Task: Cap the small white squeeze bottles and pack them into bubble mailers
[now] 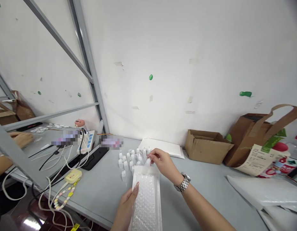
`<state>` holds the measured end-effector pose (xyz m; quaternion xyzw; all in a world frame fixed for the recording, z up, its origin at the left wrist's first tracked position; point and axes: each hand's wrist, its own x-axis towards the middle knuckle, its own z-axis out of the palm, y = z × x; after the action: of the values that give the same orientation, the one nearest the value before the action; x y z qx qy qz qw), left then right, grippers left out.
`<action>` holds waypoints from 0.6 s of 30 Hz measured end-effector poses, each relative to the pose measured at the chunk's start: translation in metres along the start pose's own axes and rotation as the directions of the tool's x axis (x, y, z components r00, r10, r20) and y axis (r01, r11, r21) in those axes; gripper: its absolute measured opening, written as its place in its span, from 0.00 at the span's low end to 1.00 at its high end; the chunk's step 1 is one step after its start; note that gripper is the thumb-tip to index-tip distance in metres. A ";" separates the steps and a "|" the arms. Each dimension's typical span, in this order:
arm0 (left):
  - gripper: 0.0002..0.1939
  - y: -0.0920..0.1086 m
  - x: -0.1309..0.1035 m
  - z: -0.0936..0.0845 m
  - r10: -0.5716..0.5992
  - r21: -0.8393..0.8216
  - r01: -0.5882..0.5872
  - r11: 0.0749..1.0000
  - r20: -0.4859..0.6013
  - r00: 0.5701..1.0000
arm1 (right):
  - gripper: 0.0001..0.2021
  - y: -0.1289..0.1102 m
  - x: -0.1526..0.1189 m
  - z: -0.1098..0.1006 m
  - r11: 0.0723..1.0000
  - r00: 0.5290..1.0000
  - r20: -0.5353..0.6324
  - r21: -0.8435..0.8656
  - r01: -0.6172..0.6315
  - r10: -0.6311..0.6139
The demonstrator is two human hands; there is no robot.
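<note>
My left hand (126, 205) is closed on the left edge of a white bubble mailer (147, 202), with its thumb on the front face. The mailer's upper end faces the wall. My right hand (160, 160) pinches a small white bottle (147, 163) at the mailer's upper end; the bottle's lower part overlaps the mailer there, and whether it is inside cannot be made out. Several similar white bottles (125, 165) stand on the grey table just left of and behind the mailer.
Behind the bottles lie flat white mailers (165, 147). An open cardboard box (207, 147) and a brown paper bag (246, 134) stand right, near more mailers (270, 192). Left are a power strip (87, 141), cables, a black pad (95, 157), a metal frame and another person's hand (23, 139).
</note>
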<state>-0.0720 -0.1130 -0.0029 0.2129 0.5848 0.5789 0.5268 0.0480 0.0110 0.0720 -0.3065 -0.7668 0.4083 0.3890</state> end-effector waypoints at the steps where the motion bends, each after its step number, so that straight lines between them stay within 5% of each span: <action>1: 0.26 0.001 -0.002 0.002 0.005 -0.004 -0.005 1.000 0.025 1.000 | 0.10 -0.001 -0.001 -0.001 1.000 0.999 0.040 0.008 -0.025 0.025; 8: 0.25 0.006 -0.009 0.003 0.059 0.067 -0.056 0.996 -0.055 0.997 | 0.07 0.010 -0.003 0.008 0.969 0.944 0.290 0.145 -0.202 0.154; 18: 0.23 0.008 -0.009 -0.005 0.003 -0.032 -0.006 0.999 -0.068 0.998 | 0.05 0.011 -0.007 0.019 0.983 0.963 0.214 0.038 -0.178 0.166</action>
<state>-0.0759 -0.1216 0.0063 0.1860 0.5925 0.5963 0.5088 0.0373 0.0035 0.0532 -0.3161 -0.7621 0.4921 0.2776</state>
